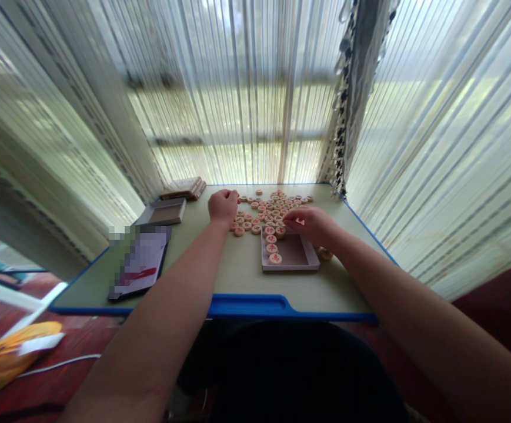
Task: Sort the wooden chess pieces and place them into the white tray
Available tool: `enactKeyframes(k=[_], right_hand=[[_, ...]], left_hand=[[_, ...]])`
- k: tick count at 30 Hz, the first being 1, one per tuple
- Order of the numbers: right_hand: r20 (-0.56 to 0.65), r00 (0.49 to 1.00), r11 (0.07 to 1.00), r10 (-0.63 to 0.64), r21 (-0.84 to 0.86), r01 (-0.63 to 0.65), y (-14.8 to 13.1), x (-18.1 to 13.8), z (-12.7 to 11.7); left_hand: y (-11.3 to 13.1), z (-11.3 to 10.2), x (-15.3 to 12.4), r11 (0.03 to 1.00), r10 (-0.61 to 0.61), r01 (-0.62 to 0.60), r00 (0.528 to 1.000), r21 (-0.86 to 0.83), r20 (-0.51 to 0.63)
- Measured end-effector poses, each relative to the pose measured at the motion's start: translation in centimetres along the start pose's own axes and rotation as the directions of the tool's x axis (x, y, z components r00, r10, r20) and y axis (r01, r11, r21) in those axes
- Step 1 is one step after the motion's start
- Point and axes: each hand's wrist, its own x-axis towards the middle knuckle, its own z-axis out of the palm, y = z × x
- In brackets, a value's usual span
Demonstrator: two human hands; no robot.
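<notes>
Round wooden Chinese chess pieces (276, 213) with carved characters lie spread in a loose pile on the table. In front of them is a shallow open box (291, 269); several red-marked pieces (271, 249) form a column along its left side, and another piece (280, 231) is at its far edge. My right hand (309, 224) is over the far right part of the box, fingers pinched beside that piece; whatever is between them is unclear. At the pile's left edge, my left hand (223, 207) is closed, its fingertips near the pieces and its contents hidden.
The box's lid-like tray (162, 212) lies at the left, with a stack of books (183, 188) behind it. A tablet (143, 264) rests nearer me. Loose pieces (326, 254) sit right of the box. A blue rim (250, 304) edges the table; curtains (237, 88) hang beyond.
</notes>
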Motion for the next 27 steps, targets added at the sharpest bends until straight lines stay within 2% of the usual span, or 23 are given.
enactKeyframes(k=[2,4,6,8,10,11,12,14,16,19,23,25,27], right_hand=[[-0.057,0.998,0.999,0.038,-0.01,-0.039,0.3,0.0,-0.2],[-0.086,0.994,0.998,0.061,-0.015,-0.063,0.7,0.1,-0.2],[-0.077,0.995,0.998,0.059,-0.019,-0.061,1.2,0.1,-0.2],[-0.068,0.997,0.998,0.049,-0.026,-0.051,1.5,0.1,-0.2],[-0.064,0.997,0.998,0.042,-0.034,-0.044,1.6,0.1,-0.1],[-0.062,0.997,0.998,0.039,-0.038,-0.042,1.6,0.1,-0.1],[-0.059,0.998,0.998,0.035,-0.043,-0.037,1.5,0.1,-0.1],[-0.046,0.999,0.998,0.022,-0.056,-0.025,1.3,0.1,-0.1],[-0.031,0.999,0.997,0.01,-0.073,-0.013,1.2,0.1,-0.1],[-0.015,1.0,0.995,0.013,-0.101,-0.014,1.1,0.2,-0.1],[-0.01,1.0,0.994,-0.001,-0.111,0.0,1.1,0.3,0.0],[-0.016,1.0,0.994,-0.01,-0.11,0.008,1.0,0.2,0.0],[-0.025,1.0,0.994,-0.002,-0.105,-0.001,1.0,0.2,0.0]], left_hand=[[-0.1,0.0,0.0,0.993,0.084,-0.087,0.996,0.084,0.042],[0.2,0.1,-0.4,0.958,0.207,-0.236,0.962,0.162,0.176],[0.8,0.4,-1.1,0.881,0.334,-0.423,0.873,0.213,0.355],[1.5,0.8,-1.7,0.767,0.431,-0.601,0.742,0.224,0.514],[2.2,1.1,-2.2,0.668,0.473,-0.717,0.617,0.2,0.629],[2.4,1.2,-2.3,0.643,0.473,-0.742,0.577,0.187,0.665],[2.5,1.2,-2.4,0.637,0.462,-0.749,0.561,0.183,0.686],[2.6,1.1,-2.4,0.665,0.423,-0.72,0.584,0.201,0.693],[2.4,0.8,-2.3,0.704,0.386,-0.672,0.633,0.23,0.671],[1.9,0.4,-2.1,0.702,0.419,-0.674,0.652,0.229,0.632],[1.4,0.8,-1.9,0.726,0.449,-0.637,0.725,0.26,0.523],[1.4,1.0,-1.9,0.723,0.44,-0.631,0.735,0.283,0.516],[1.4,1.2,-1.9,0.699,0.416,-0.64,0.726,0.318,0.547]])
